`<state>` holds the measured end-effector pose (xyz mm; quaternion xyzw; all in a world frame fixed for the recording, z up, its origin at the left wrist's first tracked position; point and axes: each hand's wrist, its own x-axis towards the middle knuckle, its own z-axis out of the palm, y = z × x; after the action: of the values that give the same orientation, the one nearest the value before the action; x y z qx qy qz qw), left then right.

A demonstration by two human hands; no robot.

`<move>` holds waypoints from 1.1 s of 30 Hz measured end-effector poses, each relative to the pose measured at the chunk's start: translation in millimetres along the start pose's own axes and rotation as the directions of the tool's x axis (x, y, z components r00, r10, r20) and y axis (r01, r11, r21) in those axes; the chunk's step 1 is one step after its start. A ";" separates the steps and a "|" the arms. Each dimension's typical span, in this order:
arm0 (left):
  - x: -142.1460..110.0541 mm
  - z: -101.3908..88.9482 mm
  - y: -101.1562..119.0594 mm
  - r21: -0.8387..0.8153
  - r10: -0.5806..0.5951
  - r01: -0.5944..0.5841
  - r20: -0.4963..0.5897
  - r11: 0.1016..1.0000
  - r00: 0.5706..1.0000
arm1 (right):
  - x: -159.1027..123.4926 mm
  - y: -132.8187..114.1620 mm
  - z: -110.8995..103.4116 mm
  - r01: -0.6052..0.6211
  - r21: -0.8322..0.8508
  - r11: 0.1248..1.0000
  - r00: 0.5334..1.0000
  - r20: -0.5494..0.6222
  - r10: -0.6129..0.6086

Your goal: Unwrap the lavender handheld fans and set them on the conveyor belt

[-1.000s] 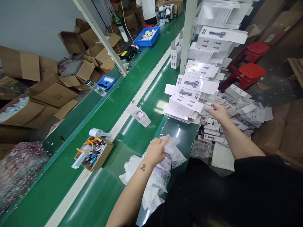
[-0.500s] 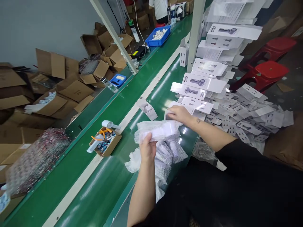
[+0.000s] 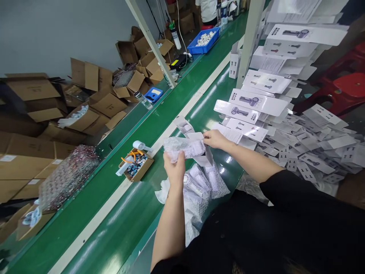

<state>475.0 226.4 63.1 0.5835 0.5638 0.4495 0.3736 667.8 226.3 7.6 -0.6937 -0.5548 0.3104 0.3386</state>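
My left hand (image 3: 175, 165) is closed around a bubble-wrapped pack (image 3: 182, 147), pale and longish, held level above the green belt. What is inside the wrap is hard to make out. My right hand (image 3: 214, 139) grips an open white carton (image 3: 205, 156) with its flaps spread. The pack's right end lies at the carton's mouth; how far inside it is, I cannot tell. Below both hands several more bubble-wrapped packs (image 3: 199, 182) lie in a heap. A printed card or carton flap (image 3: 184, 125) shows just beyond the pack.
Stacked white cartons (image 3: 258, 102) printed with a handheld fan stand at right, more (image 3: 310, 144) piled below. A small cardboard box (image 3: 141, 167) of blue parts, with orange-handled pliers (image 3: 131, 155), sits on the belt (image 3: 114, 222). Farther off are a blue bin (image 3: 203, 41) and a person (image 3: 207, 11).
My left hand has picked up a wrapped pack from the heap. My right hand has brought a white carton over from the stack, and the two now meet. The view has shifted left.
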 end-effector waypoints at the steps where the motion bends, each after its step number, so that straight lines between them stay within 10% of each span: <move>1: 1.9 3.7 2.8 0.175 0.074 -0.087 0.079 0.981 0.994 | 2.2 -1.2 -2.4 0.034 -0.024 0.999 0.999 -0.007 -0.034; 6: 9.7 38.8 1.7 0.726 0.039 -0.475 0.529 0.497 0.848 | 12.9 11.0 4.9 0.058 -0.097 0.994 0.998 0.010 -0.057; 12: 3.3 65.0 -45.8 0.591 0.105 -0.790 0.786 0.164 0.609 | 26.2 35.3 1.5 -0.050 -0.082 0.995 0.998 0.032 0.053; 16: 21.7 72.9 -71.7 0.678 0.134 -0.684 0.677 0.268 0.724 | 1.1 51.7 -23.6 -0.105 0.065 0.992 0.982 -0.153 0.114; 19: 35.6 71.0 -91.6 0.683 0.095 -0.548 0.582 0.482 0.808 | -51.8 79.0 -28.1 -0.297 0.102 0.949 0.840 -0.445 0.311; 24: 35.6 54.1 -129.0 0.657 0.156 -0.469 0.477 0.591 0.865 | -114.7 105.9 -0.1 -0.453 -0.010 0.892 0.863 -0.258 0.435; 29: 39.5 38.5 -141.8 0.649 0.200 -0.581 0.565 0.492 0.800 | -53.0 74.8 -3.8 -0.147 -0.504 0.851 0.961 -0.277 0.003; 33: 53.2 11.8 -138.3 0.687 0.225 -0.583 0.544 0.433 0.808 | 11.0 67.0 -8.6 -0.149 -0.647 0.748 0.985 -0.029 0.171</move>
<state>439.5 291.8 -65.5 0.8813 0.4638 0.0855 0.0293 714.3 225.5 -42.6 -0.8075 -0.5717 0.1393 0.0418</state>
